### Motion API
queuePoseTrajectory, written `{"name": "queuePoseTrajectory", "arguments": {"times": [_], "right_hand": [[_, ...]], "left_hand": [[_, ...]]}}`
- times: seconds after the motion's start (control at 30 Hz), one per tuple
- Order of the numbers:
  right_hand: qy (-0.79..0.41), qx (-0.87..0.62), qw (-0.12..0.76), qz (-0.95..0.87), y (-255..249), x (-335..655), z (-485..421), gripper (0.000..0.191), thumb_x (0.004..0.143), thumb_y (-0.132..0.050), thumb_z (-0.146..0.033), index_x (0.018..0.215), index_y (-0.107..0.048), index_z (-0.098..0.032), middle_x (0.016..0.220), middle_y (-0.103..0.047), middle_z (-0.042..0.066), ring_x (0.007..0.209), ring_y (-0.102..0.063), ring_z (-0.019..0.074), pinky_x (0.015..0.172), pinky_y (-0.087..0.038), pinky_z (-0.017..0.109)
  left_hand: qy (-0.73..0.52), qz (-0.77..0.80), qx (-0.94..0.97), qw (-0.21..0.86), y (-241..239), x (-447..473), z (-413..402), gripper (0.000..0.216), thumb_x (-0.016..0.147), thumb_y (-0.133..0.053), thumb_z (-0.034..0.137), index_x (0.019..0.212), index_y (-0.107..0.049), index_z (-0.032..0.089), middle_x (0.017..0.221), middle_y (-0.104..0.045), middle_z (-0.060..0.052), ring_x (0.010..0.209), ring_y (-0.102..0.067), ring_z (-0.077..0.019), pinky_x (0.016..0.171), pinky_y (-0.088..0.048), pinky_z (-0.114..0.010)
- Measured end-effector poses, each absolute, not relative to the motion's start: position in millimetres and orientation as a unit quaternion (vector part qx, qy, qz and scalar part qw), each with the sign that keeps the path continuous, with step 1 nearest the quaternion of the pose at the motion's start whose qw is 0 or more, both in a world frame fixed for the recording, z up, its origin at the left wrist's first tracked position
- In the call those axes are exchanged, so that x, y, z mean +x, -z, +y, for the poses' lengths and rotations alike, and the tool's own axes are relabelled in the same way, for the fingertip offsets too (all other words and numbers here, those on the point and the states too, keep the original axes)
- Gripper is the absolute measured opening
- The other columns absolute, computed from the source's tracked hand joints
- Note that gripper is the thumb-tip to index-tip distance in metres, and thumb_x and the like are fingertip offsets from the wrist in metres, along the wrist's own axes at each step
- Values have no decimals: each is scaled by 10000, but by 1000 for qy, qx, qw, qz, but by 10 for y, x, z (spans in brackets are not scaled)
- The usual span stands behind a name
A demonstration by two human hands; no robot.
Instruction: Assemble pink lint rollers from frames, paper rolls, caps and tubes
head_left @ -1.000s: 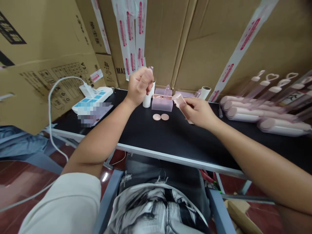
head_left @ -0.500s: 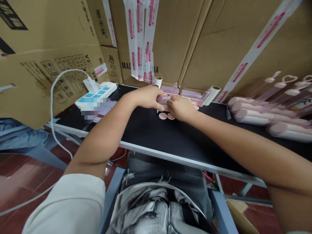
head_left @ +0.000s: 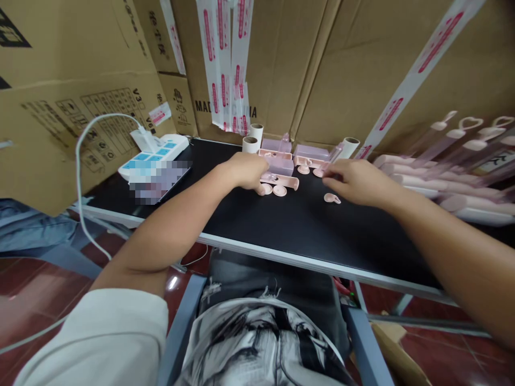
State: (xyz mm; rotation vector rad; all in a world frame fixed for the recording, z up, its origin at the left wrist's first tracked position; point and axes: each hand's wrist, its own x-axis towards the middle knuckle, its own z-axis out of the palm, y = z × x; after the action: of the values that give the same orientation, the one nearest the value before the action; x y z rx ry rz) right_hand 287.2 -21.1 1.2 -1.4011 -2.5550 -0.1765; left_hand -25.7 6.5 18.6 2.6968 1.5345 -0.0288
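Observation:
My left hand [head_left: 244, 170] rests on the black table [head_left: 281, 230], its fingers curled down with the tips on a round pink disc [head_left: 265, 188]. A second disc [head_left: 279, 190] lies beside the first. Just behind them are a flat pink lid [head_left: 284, 180] and a pink box [head_left: 280, 164]. My right hand [head_left: 356, 181] hovers low to the right, fingers drawn together at a small pink cap [head_left: 320, 172]. Another small pink cap [head_left: 331, 199] lies on the table under that hand.
More pink boxes [head_left: 311, 153] and paper rolls [head_left: 250, 143] stand at the back against cardboard cartons [head_left: 354, 69]. A white power strip [head_left: 155, 155] with its cable sits at the left. Long pink tubes [head_left: 422, 179] lie at the right. Taped strips [head_left: 225, 64] hang above.
My hands have separated from the pink box: the left stays by the discs, the right has moved right. The flat lid and small caps now lie exposed on the table.

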Motion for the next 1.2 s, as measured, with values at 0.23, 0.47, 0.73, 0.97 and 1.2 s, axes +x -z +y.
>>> {"name": "queuePoseTrajectory", "arguments": {"times": [0.23, 0.47, 0.73, 0.97, 1.2], "right_hand": [[-41, -528, 93, -843, 453, 3486, -359, 416, 992, -572, -508, 1150, -810, -206, 1131, -806, 132, 965, -755, 299, 890, -558, 432], [-16, -486, 156, -860, 480, 3345, -441, 276, 985, -535, -409, 846, -696, -233, 966, -770, 126, 886, -728, 293, 833, -533, 412], [-2, -474, 257, -842, 111, 3079, -538, 159, 897, -589, -324, 759, -606, -249, 749, -713, 58, 677, -651, 241, 700, -460, 374], [-30, -446, 230, -865, -206, 2581, -409, 129, 847, -626, -325, 755, -613, -236, 700, -670, 28, 663, -613, 205, 693, -428, 346], [-182, -440, 300, -826, -176, 2241, -130, 201, 852, -742, -363, 767, -654, -204, 693, -674, 17, 659, -573, 173, 663, -401, 319]], "left_hand": [[-156, 409, 889, 131, -178, -299, 129, 321, 903, -706, 521, 886, -647, 207, 841, -688, -37, 746, -592, -186, 691, -379, -306], [-242, 349, 889, 172, -169, -305, 222, 408, 852, -760, 555, 736, -614, 192, 767, -566, 5, 706, -483, -143, 682, -344, -309], [-205, 403, 873, 181, -139, -356, 281, 361, 794, -836, 504, 732, -680, 185, 682, -612, 19, 644, -494, -132, 651, -338, -305], [-189, 396, 879, 187, -145, -361, 273, 339, 763, -856, 499, 792, -735, 184, 686, -620, 20, 644, -500, -139, 653, -352, -301], [-203, 397, 879, 166, -156, -378, 262, 415, 723, -887, 534, 891, -746, 183, 781, -656, 0, 699, -531, -154, 671, -362, -297]]}}
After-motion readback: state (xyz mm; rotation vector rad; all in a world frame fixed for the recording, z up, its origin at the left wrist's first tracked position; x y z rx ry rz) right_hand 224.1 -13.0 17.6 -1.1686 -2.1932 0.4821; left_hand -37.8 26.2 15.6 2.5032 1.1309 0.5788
